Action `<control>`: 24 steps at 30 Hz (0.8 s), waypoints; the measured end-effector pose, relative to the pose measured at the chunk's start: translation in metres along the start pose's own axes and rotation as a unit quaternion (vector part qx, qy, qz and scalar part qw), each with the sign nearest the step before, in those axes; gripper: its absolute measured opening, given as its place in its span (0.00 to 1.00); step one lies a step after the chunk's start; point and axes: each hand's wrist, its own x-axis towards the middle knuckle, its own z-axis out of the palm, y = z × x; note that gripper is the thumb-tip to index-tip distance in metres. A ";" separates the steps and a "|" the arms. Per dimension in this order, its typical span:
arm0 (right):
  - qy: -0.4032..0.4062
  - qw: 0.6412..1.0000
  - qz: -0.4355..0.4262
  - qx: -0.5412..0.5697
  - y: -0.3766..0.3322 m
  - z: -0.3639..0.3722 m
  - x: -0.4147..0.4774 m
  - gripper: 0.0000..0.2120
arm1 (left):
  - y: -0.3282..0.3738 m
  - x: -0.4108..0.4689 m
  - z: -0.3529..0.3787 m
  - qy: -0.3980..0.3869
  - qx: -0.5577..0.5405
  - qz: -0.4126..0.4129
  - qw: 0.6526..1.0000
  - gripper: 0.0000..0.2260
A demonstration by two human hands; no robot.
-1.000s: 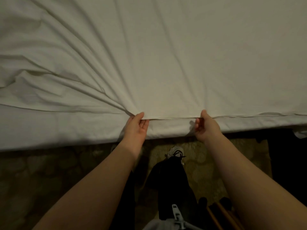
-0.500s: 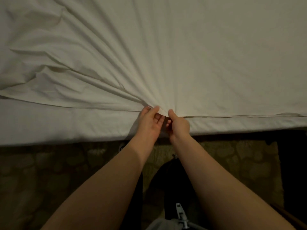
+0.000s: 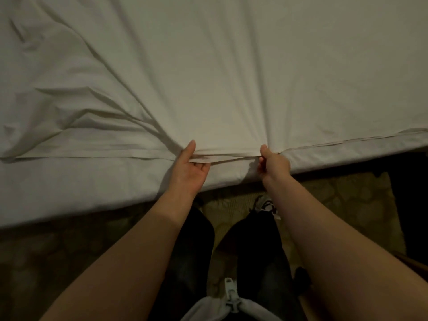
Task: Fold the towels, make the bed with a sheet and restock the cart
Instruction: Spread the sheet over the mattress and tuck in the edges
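- The bed (image 3: 69, 191) fills the upper view above carpet (image 3: 347, 200).
- A white sheet (image 3: 231, 77) covers it, hem along the near edge.
- The left hand (image 3: 188, 173) and right hand (image 3: 275, 165), apart, each hold that hem in a pinching grip.

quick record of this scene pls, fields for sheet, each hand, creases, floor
sheet: white, spread over the bed, hem along the near edge
left hand: pinches the hem, thumb on top, fingers under
right hand: pinches the hem, fingers curled, apart from the left hand
creases: fan out leftward from the left hand; the right side is smoother
floor: patterned carpet, a shoe by the bed
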 end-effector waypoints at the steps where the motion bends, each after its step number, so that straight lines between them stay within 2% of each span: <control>1: 0.000 1.000 0.006 0.005 0.002 0.001 0.000 0.11 | 0.003 0.000 -0.003 -0.003 0.010 0.006 1.000 0.10; 6: -0.008 1.000 0.020 0.007 0.001 0.004 0.005 0.10 | 0.013 -0.003 -0.009 -0.014 0.084 0.035 0.996 0.05; 10: -0.046 0.998 0.041 -0.005 0.004 0.002 0.012 0.08 | 0.019 0.000 -0.017 0.001 0.105 0.056 0.993 0.06; 14: -0.018 0.999 0.033 -0.036 0.004 0.001 0.015 0.11 | 0.016 0.003 -0.017 0.039 0.131 0.084 0.987 0.06; 19: 0.022 0.998 0.021 -0.061 0.007 0.007 0.014 0.14 | 0.017 0.002 -0.013 0.062 0.077 0.087 0.991 0.06; 24: 0.012 0.999 0.045 -0.002 0.010 0.015 0.001 0.11 | 0.017 0.000 -0.010 0.078 0.084 0.101 0.988 0.07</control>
